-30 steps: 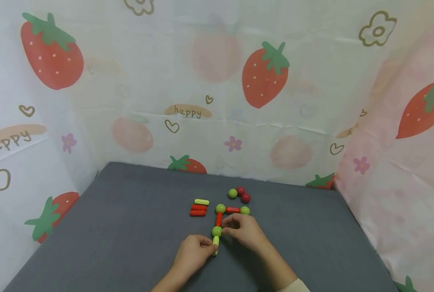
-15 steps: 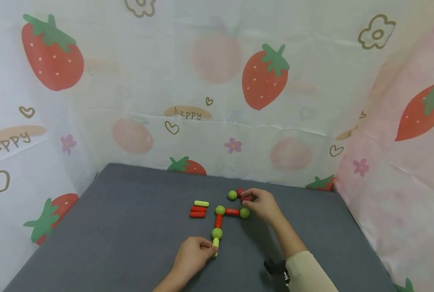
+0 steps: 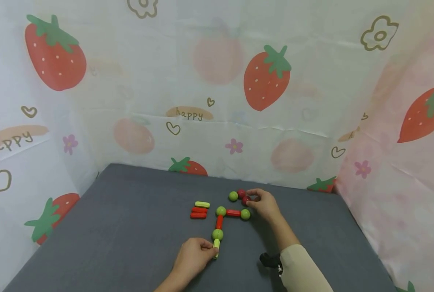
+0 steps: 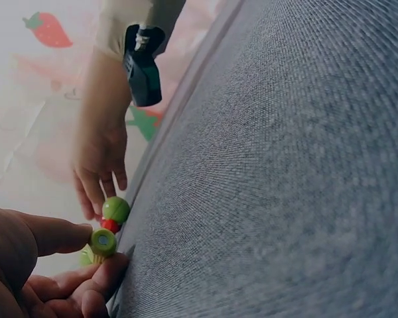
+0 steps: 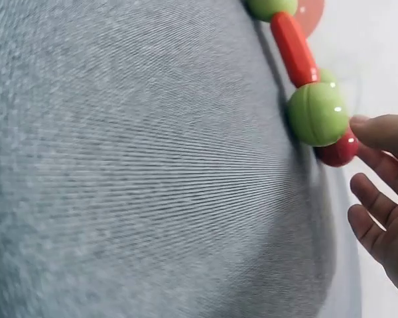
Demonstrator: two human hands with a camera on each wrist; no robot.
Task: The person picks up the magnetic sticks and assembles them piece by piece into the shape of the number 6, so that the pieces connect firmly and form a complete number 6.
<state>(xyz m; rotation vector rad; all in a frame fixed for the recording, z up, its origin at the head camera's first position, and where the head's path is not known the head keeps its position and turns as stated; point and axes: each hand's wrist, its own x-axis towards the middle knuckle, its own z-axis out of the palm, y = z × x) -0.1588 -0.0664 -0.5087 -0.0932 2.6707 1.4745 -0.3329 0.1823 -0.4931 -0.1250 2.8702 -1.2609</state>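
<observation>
My left hand pinches a short yellow-green rod between thumb and fingers; its round end faces the left wrist camera. That rod meets a green ball on the near end of an L-shaped chain of green balls and red rods. My right hand is at the back, thumb and index finger apart, fingertips right at a red ball. In the right wrist view, a green ball partly covers the red ball by the thumb. The right hand's other fingers are relaxed.
Beside that red ball lie another red ball and a loose green ball. Left of the chain are a yellow-green rod and two red rods. A strawberry-print curtain borders the dark grey table.
My right hand has left the chain's side and reached back to the red balls, then drawn slightly right. The left hand keeps its pinch on the yellow-green rod.
</observation>
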